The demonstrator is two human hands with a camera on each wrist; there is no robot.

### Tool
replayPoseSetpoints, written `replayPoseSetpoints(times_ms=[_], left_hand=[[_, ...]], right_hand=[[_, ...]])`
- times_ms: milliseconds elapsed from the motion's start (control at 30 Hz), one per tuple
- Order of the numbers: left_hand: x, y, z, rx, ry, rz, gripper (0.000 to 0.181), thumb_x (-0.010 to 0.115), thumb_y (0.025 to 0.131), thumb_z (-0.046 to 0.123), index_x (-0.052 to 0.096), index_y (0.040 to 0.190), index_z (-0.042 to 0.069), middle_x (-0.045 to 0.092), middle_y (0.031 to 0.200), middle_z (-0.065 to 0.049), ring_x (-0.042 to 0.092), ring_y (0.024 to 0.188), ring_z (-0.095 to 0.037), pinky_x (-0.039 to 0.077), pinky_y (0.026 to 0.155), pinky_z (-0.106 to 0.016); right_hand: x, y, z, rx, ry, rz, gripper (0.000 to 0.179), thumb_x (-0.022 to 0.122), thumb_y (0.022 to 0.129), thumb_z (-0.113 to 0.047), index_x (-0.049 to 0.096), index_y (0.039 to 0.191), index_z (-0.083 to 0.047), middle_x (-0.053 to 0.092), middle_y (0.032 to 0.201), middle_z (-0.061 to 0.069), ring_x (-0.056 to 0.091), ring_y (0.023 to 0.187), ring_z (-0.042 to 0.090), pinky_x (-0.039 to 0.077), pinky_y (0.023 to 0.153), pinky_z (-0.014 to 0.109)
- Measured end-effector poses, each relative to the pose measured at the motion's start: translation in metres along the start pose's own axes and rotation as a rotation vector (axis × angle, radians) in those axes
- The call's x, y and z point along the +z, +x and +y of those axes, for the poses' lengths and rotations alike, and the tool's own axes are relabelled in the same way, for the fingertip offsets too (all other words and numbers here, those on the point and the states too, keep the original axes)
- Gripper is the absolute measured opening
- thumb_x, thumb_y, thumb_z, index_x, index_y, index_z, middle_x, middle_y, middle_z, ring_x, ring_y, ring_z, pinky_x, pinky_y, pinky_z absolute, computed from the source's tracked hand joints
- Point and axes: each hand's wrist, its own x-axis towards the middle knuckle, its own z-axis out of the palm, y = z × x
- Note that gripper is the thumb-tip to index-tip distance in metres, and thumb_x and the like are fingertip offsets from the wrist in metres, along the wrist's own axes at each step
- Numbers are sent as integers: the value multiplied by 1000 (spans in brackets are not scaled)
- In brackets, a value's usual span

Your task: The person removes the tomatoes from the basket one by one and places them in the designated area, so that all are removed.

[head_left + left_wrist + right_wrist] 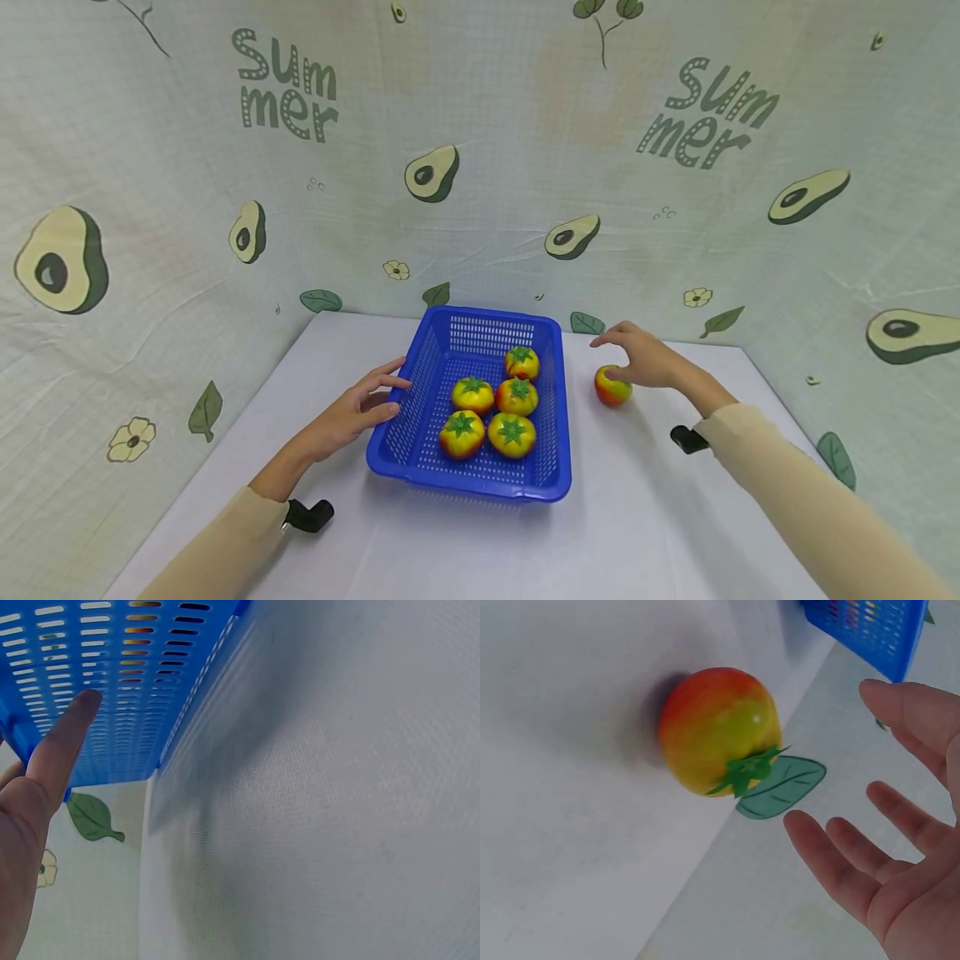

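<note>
A blue plastic basket (468, 487) stands on the table with several toy tomatoes inside, yellow and red with green leafy tops; a front one (512, 436) lies near the middle. At the basket's left rim is my left hand (341, 421), its fingers spread and loosely bent by the edge. In the left wrist view, one finger (64, 746) extends across the slotted outer wall. My right hand (648, 357) hovers with parted fingers over a single toy tomato (720, 731) lying right of the basket. A gap shows between that tomato and the fingers in the right wrist view.
A white cloth covers the table (637, 517). Behind it and at both sides hangs a printed curtain (495, 108) with avocados, leaves and lettering. Black devices are strapped at the left wrist (309, 517) and right wrist (688, 439).
</note>
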Motion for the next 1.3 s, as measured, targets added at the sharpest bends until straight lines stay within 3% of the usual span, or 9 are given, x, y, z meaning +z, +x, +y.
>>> replayPoseSetpoints(times_ms=[300, 800, 1133, 1300], left_hand=[[-1, 0, -3, 8, -7, -5, 41, 63, 108, 21, 56, 149, 16, 13, 179, -8, 42, 148, -51, 54, 110, -41], [-1, 3, -1, 17, -4, -8, 42, 63, 108, 22, 56, 149, 15, 13, 179, -7, 41, 149, -50, 55, 109, -38], [-1, 2, -2, 16, -1, -1, 41, 64, 108, 21, 57, 148, 16, 13, 179, -7, 42, 148, -50, 55, 109, -39], [0, 1, -2, 18, 4, 4, 41, 64, 107, 21, 57, 148, 15, 14, 179, -7, 41, 148, -51, 54, 110, -41]], right_hand=[[-12, 13, -22, -77, -14, 50, 50, 82, 92, -11, 67, 139, -7, 54, 143, 26, 55, 130, 47, 52, 106, 63], [-19, 39, -52, -177, 19, 60, 51, 83, 92, -10, 67, 140, -8, 53, 147, 23, 52, 136, 43, 50, 110, 63], [-15, 55, -72, -254, 41, 3, 52, 83, 92, -10, 66, 142, -11, 52, 150, 22, 51, 138, 42, 51, 110, 61], [-10, 67, -80, -275, 18, -28, 53, 83, 92, -10, 66, 143, -12, 50, 152, 21, 47, 141, 42, 46, 114, 62]])
